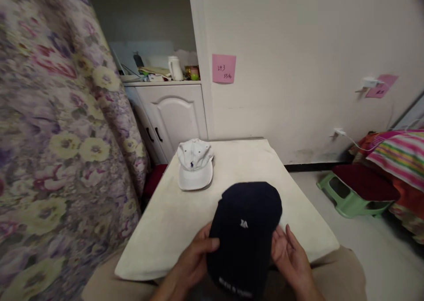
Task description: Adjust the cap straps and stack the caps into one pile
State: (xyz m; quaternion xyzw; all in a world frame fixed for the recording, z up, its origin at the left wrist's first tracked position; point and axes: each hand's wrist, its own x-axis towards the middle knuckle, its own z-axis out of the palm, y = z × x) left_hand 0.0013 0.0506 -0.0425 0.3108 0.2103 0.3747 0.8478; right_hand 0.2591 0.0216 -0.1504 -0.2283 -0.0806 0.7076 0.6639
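A dark navy baseball cap (pixel 247 234) with a small white emblem on its front is held above the near part of the table. White lettering runs along the brim, which points toward me. My left hand (pixel 195 259) grips the cap's left edge, thumb on top and the other fingers hidden underneath. At the right edge, my right hand (pixel 289 254) has its palm turned up and its thumb apart from the cap; its fingers touch or lie close beside the edge. Farther back, a white baseball cap (pixel 195 164) with a small dark logo rests on the table, brim toward me.
A cream cloth covers the small table (pixel 238 159), which stands against the wall. A floral curtain (pixel 66 159) hangs along the left. Behind is a white cabinet (pixel 175 115) with a white jug (pixel 175 68) on it. To the right stands a green stool (pixel 347 201) with a dark red top.
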